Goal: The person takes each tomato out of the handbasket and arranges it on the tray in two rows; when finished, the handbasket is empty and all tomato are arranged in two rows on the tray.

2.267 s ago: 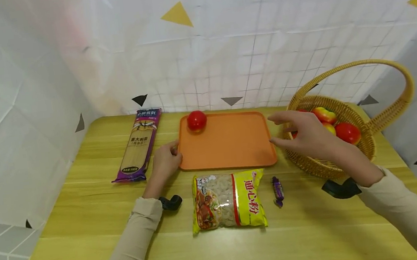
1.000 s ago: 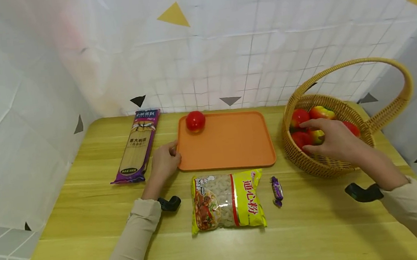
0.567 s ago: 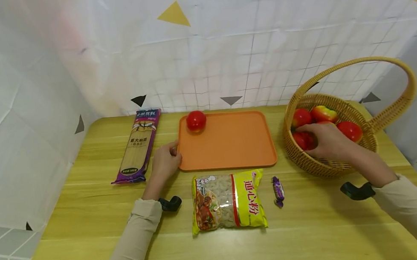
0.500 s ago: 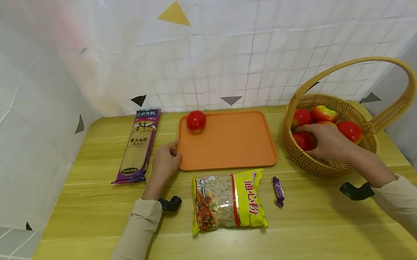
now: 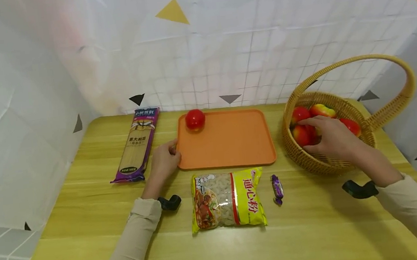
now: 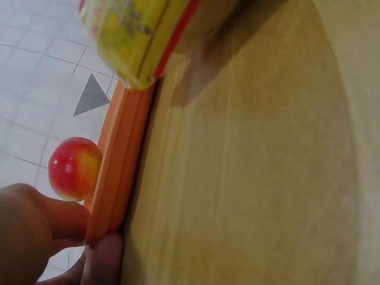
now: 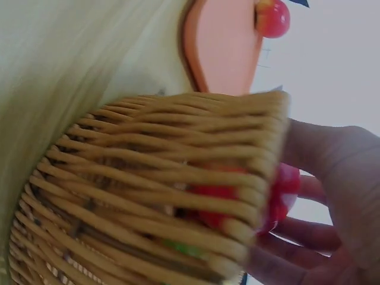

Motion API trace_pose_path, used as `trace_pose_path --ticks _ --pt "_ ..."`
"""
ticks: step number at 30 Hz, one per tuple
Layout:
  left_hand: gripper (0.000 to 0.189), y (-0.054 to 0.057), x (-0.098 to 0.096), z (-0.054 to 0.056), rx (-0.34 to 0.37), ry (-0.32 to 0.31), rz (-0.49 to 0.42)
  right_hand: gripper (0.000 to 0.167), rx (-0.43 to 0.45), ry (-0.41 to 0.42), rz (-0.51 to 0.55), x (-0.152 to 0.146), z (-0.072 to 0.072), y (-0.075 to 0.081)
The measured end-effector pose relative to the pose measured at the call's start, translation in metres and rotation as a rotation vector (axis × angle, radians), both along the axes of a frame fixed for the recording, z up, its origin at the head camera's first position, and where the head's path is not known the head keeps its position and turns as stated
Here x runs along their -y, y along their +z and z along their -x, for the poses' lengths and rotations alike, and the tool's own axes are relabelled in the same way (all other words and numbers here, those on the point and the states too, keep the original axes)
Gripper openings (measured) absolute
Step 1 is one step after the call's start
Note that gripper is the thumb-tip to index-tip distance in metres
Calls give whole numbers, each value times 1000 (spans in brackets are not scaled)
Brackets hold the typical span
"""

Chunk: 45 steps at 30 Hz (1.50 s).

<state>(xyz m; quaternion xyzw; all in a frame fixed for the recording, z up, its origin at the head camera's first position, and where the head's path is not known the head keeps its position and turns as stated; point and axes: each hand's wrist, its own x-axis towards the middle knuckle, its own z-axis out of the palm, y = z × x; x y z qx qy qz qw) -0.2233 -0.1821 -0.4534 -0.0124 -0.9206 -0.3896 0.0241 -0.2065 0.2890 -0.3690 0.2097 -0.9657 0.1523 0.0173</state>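
The left grip (image 5: 163, 162) pinches the left edge of an orange tray (image 5: 233, 144), a red fruit (image 5: 195, 120) on it beyond that grip and a purple pasta packet (image 5: 136, 148) just to its left. The right grip (image 5: 330, 135) is curled round a red-and-yellow fruit (image 5: 301, 135) inside a wicker basket (image 5: 308, 161), more fruit (image 5: 322, 111) lying just beyond. Between the grips, on their near side, a yellow bag (image 5: 226, 200) and a purple-wrapped sweet (image 5: 277, 190) lie on the table (image 5: 242, 255).
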Motion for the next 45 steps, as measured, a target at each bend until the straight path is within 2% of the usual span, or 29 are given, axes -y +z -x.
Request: trace_pose_path --ticks 6,13,20,28,36,45 --pt "50 0 1 0 -12 1 16 69 -54 -73 58 0 -6 12" --pt "49 1 0 0 -14 3 16 70 -133 -83 77 0 -12 17" --pt "49 2 0 1 -11 -1 19 71 -133 -113 146 1 -20 20" --pt "50 1 0 0 -2 9 15 77 -130 -123 244 4 -21 21" --pt "50 0 1 0 0 8 10 68 -249 -62 251 8 -25 22" --pt "50 1 1 1 -4 -2 11 68 -283 -11 277 20 -33 26"
